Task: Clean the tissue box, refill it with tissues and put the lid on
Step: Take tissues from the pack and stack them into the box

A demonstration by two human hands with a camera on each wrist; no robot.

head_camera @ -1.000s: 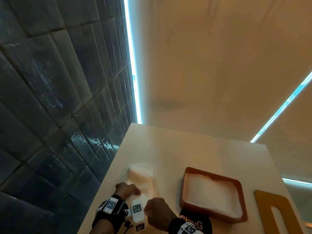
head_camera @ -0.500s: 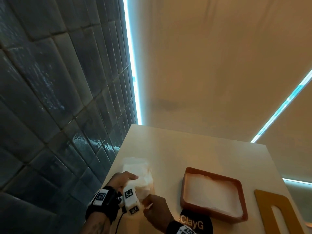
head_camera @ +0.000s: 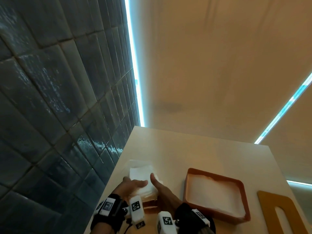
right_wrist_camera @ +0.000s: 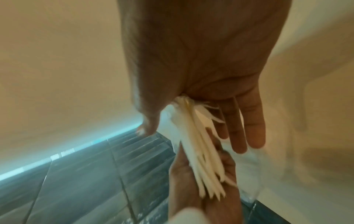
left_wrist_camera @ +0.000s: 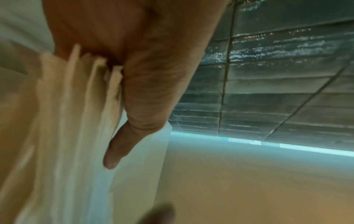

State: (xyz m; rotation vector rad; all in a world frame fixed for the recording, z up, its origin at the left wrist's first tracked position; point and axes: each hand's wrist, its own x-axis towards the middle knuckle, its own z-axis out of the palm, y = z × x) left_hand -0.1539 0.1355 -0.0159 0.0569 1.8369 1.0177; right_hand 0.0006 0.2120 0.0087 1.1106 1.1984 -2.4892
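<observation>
A stack of white tissues (head_camera: 141, 179) is held between both hands near the table's left edge. My left hand (head_camera: 135, 184) grips its left side with the thumb on top. My right hand (head_camera: 160, 189) pinches its right side between thumb and straight fingers. In the wrist views the tissues' layered edges (left_wrist_camera: 76, 121) (right_wrist_camera: 199, 159) show, blurred. Beyond the stack lies a clear plastic wrapper (head_camera: 135, 163). The reddish-brown tissue box (head_camera: 186, 186) stands open to the right, with white tissues (head_camera: 214, 193) inside. Its yellow lid (head_camera: 267, 211), with a long slot, lies flat at the far right.
The pale table (head_camera: 202, 149) ends at its left edge against a dark tiled wall (head_camera: 50, 115). Behind it are a tan wall and bright light strips. Black wrist straps with white marker blocks sit on both wrists.
Both hands have moved from the near end of the wrapped pack to the sides of the stack. The tissues now show bare, with the wrapper lying beyond them.
</observation>
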